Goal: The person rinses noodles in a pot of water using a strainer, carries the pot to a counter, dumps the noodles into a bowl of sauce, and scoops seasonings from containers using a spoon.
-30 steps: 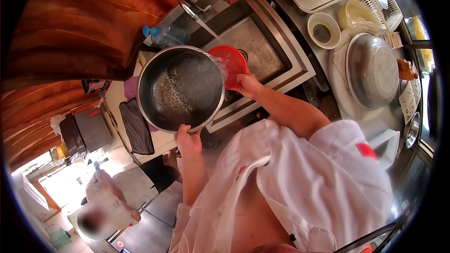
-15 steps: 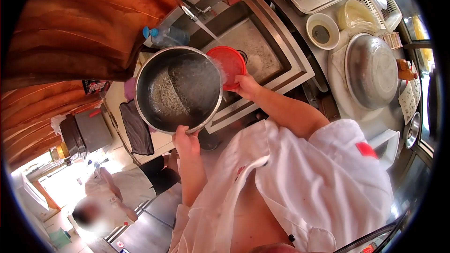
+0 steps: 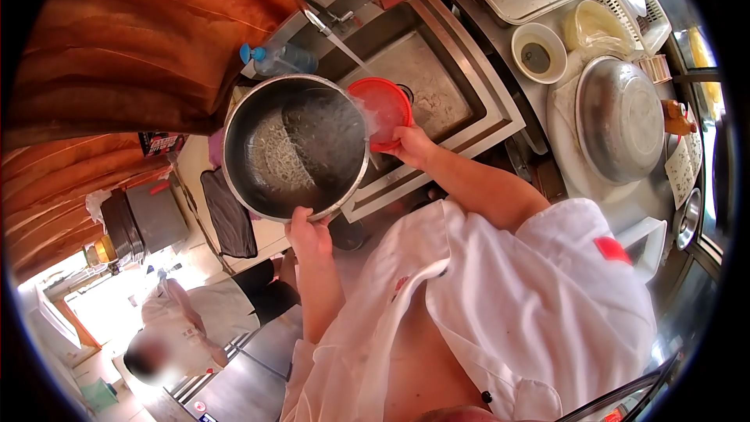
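Here, the near rim of a large metal pot (image 3: pixel 248 121) is gripped by the left hand (image 3: pixel 310 236), thumb over the edge, the other fingers partly hidden. A red bowl (image 3: pixel 384 105) is clasped at its side by the closed right hand (image 3: pixel 412 145), over the sink (image 3: pixel 437 70) and directly beside the pot's rim. Pale bits are seen inside the pot, partly veiled by steam. Water is run from the tap (image 3: pixel 314 20) toward the bowl.

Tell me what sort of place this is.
A kitchen, probably a commercial one: it has a metal sink, a large metal pot in use, and a second person in a white top.
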`<state>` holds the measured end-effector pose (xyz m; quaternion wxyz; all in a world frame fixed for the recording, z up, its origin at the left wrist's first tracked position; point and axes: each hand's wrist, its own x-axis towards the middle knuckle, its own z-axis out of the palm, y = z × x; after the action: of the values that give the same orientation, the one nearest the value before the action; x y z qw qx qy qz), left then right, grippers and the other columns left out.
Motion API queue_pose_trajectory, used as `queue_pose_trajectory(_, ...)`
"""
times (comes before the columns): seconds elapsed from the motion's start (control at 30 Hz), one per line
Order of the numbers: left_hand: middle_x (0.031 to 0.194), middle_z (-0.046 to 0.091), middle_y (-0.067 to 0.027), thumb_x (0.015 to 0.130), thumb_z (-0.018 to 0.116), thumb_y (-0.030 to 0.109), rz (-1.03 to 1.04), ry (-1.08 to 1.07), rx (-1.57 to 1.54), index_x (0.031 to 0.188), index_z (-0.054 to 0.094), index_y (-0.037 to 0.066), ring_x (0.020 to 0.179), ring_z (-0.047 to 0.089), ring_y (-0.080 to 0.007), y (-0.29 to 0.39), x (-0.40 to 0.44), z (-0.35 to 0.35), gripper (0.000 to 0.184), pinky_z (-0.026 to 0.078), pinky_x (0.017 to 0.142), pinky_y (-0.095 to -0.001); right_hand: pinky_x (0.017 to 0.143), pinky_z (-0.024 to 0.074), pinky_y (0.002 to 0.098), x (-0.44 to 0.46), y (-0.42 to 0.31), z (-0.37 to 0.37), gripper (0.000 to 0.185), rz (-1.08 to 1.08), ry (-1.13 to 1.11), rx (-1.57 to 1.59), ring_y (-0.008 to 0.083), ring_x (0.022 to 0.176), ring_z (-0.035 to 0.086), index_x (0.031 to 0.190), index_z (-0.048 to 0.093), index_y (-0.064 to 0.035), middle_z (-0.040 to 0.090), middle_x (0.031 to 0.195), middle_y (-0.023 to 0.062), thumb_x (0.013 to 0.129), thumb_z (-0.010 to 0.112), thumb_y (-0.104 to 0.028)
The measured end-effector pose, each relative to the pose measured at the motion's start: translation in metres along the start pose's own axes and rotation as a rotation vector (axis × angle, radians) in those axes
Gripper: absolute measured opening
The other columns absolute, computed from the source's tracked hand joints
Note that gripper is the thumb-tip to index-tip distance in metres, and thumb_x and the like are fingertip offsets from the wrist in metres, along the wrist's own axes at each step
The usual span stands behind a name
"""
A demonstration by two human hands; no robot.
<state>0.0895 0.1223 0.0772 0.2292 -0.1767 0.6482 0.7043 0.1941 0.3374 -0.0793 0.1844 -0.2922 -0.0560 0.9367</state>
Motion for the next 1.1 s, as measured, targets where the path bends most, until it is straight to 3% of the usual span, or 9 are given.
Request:
queue_pose_trajectory(0.3,0.105,0.064,-0.0112,0.080,0.055,-0.001,0.014,-0.027,-0.033,0.104,0.060,-0.001,0.093,0.065,-0.0279,0.000,0.003,0.000,0.024,0.054,0.073,-0.0413,0.095,0.0557,0.0567,0.001,0.001,-0.001,0.065,0.001,-0.018,-0.007,0.0385,0.114,0.061,0.142,0.039,-0.0117,0.053,0.131,0.0189,0.082,0.038,0.013)
queue_pose_trajectory(0.4,0.106,0.064,-0.0118,0.080,0.055,-0.002,0.015,-0.039,-0.025,0.105,0.060,-0.002,0.094,0.065,-0.0283,0.000,0.004,-0.002,0.025,0.054,0.074,-0.0424,0.103,0.0494,0.0606,0.004,0.000,-0.005,0.079,0.055,-0.042,0.014,0.0377,0.128,0.053,0.146,0.038,-0.0213,0.048,0.143,0.0126,0.077,0.035,0.016)
queue_pose_trajectory(0.5,0.105,0.063,-0.0120,0.080,0.056,-0.002,0.039,-0.024,-0.030,0.105,0.060,-0.002,0.093,0.065,-0.0286,-0.001,0.005,-0.001,0.025,0.055,0.073,-0.0425,0.104,0.0493,0.0598,-0.003,-0.001,0.002,0.076,0.029,-0.047,0.007,0.0376,0.128,0.053,0.145,0.039,-0.0189,0.048,0.143,0.0127,0.077,0.035,0.016)
queue_pose_trajectory(0.6,0.113,0.060,-0.0167,0.076,0.054,-0.005,0.038,-0.028,-0.037,0.110,0.054,-0.004,0.095,0.067,-0.0336,-0.002,0.013,-0.007,0.034,0.061,0.074,-0.0461,0.105,0.0492,0.0586,-0.004,-0.002,0.002,0.075,0.036,-0.053,0.003,0.0376,0.129,0.053,0.145,0.039,-0.0174,0.048,0.143,0.0133,0.077,0.035,0.016)
queue_pose_trajectory(1.0,0.115,0.059,-0.0175,0.077,0.053,-0.005,0.076,-0.025,-0.023,0.111,0.052,-0.006,0.098,0.066,-0.0335,0.003,0.000,0.006,0.035,0.062,0.077,-0.0460,0.101,0.0519,0.0586,-0.005,0.000,0.002,0.070,0.008,-0.056,-0.004,0.0409,0.125,0.055,0.146,0.035,-0.0096,0.048,0.141,0.0196,0.080,0.035,0.013)
queue_pose_trajectory(1.1,0.110,0.061,-0.0133,0.077,0.055,-0.006,0.068,-0.014,-0.032,0.111,0.057,-0.004,0.099,0.064,-0.0304,0.002,0.004,0.003,0.034,0.057,0.080,-0.0491,0.103,0.0511,0.0584,-0.001,0.003,-0.005,0.069,0.025,-0.059,-0.002,0.0408,0.126,0.055,0.145,0.037,-0.0074,0.049,0.141,0.0198,0.080,0.035,0.013)
